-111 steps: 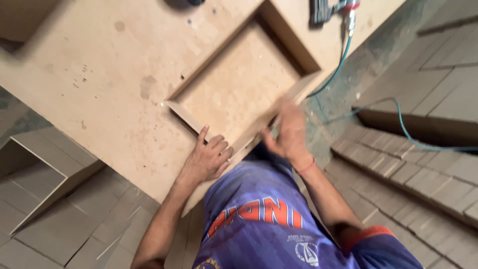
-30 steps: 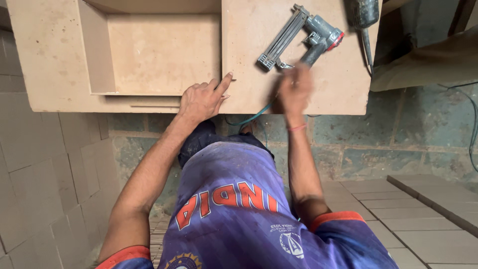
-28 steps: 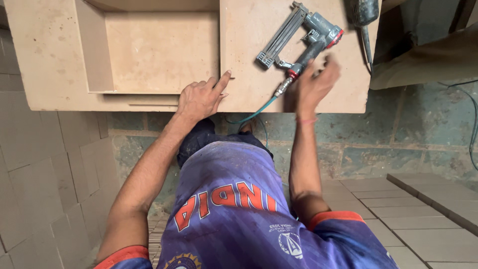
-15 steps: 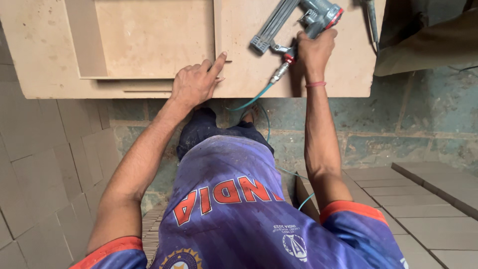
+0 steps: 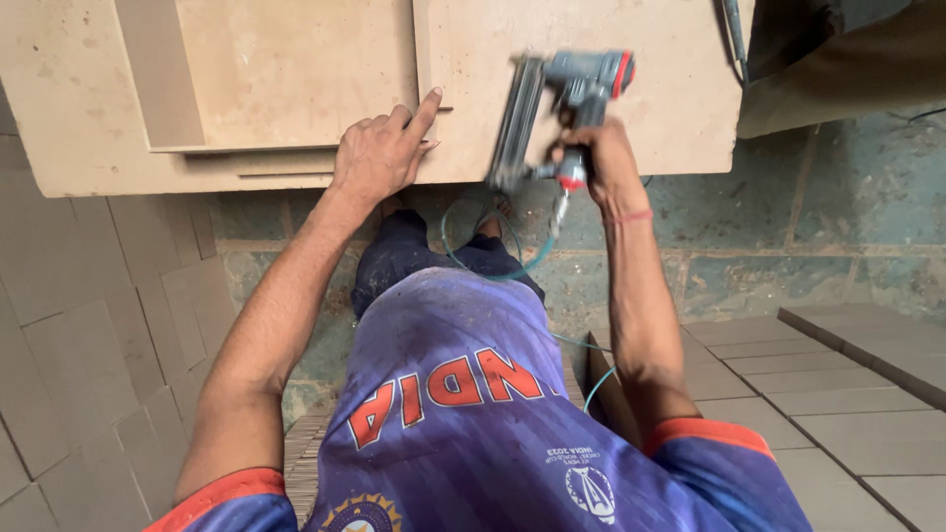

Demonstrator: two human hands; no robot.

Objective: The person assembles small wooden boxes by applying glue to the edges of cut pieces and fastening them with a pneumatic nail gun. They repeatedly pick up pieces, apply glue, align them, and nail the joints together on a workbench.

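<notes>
A grey pneumatic nail gun point(image 5: 552, 116) with a red cap is gripped in my right hand point(image 5: 596, 158), lifted just above the near edge of a large tan wooden board point(image 5: 641, 99). A teal air hose point(image 5: 493, 258) trails down from the gun's handle. My left hand point(image 5: 379, 153) presses flat on the board's near edge, index finger pointing along the corner of a shallow wooden frame point(image 5: 158, 89) that lies on the board. The gun is blurred.
The board's near edge overhangs a tiled floor point(image 5: 79, 325). Flat grey panels point(image 5: 838, 384) are stacked at the lower right. Another brown board point(image 5: 847, 69) lies at the upper right. My knees sit just under the board's edge.
My right hand reached to the nail gun lying on the board, gripped it and lifted it toward the near edge. My left hand stayed on the frame's corner.
</notes>
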